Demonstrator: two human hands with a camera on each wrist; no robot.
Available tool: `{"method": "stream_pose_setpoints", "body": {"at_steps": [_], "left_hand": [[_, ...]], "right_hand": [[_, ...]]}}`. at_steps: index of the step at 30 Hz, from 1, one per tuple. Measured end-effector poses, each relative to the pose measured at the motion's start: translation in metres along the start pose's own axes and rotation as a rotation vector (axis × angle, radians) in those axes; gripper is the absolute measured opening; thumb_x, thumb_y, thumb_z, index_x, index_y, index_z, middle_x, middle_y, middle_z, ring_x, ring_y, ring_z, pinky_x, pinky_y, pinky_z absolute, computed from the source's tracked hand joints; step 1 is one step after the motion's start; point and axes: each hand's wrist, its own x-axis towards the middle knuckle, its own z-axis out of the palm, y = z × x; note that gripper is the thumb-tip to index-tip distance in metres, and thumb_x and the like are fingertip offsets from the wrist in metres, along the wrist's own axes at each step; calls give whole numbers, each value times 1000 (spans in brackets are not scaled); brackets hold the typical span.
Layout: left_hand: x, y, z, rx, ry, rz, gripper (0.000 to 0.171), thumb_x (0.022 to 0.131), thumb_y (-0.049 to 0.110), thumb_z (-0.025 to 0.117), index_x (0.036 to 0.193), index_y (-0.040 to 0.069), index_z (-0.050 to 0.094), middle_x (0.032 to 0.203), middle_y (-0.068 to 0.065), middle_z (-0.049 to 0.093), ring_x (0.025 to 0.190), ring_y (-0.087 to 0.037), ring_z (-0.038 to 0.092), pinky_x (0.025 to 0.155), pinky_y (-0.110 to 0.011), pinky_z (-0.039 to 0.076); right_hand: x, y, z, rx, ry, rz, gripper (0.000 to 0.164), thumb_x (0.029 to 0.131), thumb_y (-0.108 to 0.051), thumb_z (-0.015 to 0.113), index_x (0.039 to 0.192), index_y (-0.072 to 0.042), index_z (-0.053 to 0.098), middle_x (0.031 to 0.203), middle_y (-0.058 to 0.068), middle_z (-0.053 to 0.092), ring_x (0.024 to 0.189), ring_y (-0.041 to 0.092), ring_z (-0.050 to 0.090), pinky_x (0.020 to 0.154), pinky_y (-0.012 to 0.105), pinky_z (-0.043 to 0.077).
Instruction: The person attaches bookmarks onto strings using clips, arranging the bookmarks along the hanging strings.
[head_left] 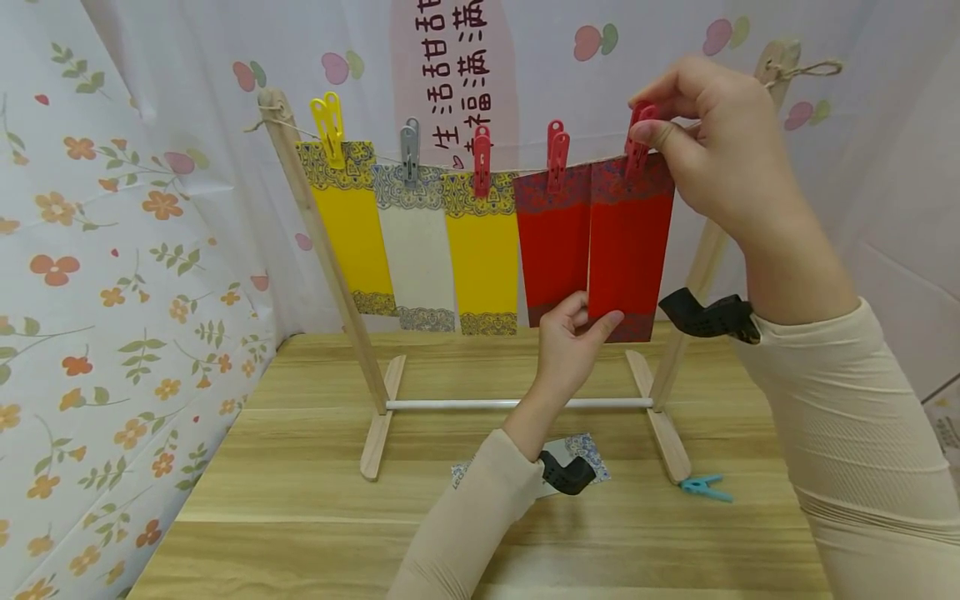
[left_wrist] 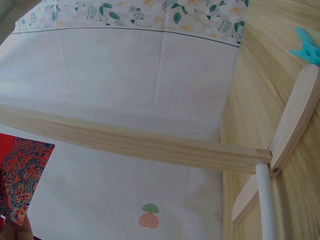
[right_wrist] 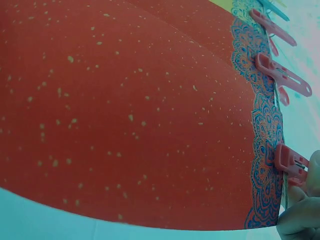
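Note:
My right hand (head_left: pixel 720 146) pinches a red clothespin (head_left: pixel 637 150) at the top of the rightmost red card (head_left: pixel 630 250), which hangs at a string. In the right wrist view, that clothespin (right_wrist: pixel 289 161) sits over the card's patterned blue border (right_wrist: pixel 266 170). Low on the same card, my left hand (head_left: pixel 564 350) pinches its bottom edge, thumb in front. The left wrist view has only the card's patterned corner (left_wrist: pixel 25 172) and a bit of the fingers. A second red card (head_left: pixel 553 242) hangs just left under another red clothespin (head_left: pixel 557 158), its edge by the left fingers.
Further left hang yellow (head_left: pixel 480 258) and white (head_left: pixel 415 250) cards under yellow, grey and red clothespins. Wooden posts (head_left: pixel 322 242) with feet and a white rod (head_left: pixel 450 404) carry the string. A blue clothespin (head_left: pixel 705 488) and a patterned white card (head_left: pixel 588 454) lie on the table (head_left: pixel 300 500).

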Motion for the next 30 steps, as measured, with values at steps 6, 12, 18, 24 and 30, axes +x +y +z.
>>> {"method": "stream_pose_setpoints", "body": {"at_steps": [6, 12, 18, 24, 30], "left_hand": [[-1, -2, -2, 14, 7, 19, 17, 91, 5, 71, 100, -7, 64, 83, -30, 70, 56, -2, 45, 52, -16, 39], [0, -3, -4, 32, 8, 42, 16, 90, 5, 71, 100, -7, 64, 84, -29, 71, 56, 1, 44, 51, -15, 39], [-1, -2, -6, 20, 14, 11, 17, 91, 4, 70, 103, -7, 65, 91, -29, 72, 59, 0, 49, 53, -15, 41], [-1, -3, -9, 47, -9, 6, 17, 92, 6, 69, 104, -6, 65, 83, -30, 69, 54, -1, 43, 51, -16, 37], [-5, -5, -16, 87, -16, -38, 20, 93, 8, 69, 108, -5, 67, 90, -28, 72, 59, -3, 51, 56, -16, 44]], "right_hand": [[-2, 2, -1, 6, -10, 11, 24, 98, -12, 61, 119, -3, 65, 96, -1, 67, 73, -10, 59, 72, 5, 49], [-4, 2, -2, 43, -19, 50, 25, 98, -13, 61, 121, -5, 66, 93, -8, 64, 70, -7, 60, 70, 5, 48], [-7, 6, -3, 71, -20, 65, 30, 96, -15, 66, 125, -9, 67, 87, -18, 62, 62, 1, 55, 62, 10, 43], [-9, 8, -5, 109, -45, 93, 33, 95, -19, 67, 128, -12, 67, 88, -18, 65, 57, 6, 51, 56, 15, 41], [-11, 10, -5, 205, -30, 107, 35, 94, -14, 68, 128, -11, 67, 87, -19, 66, 43, 8, 41, 46, 16, 38]]}}
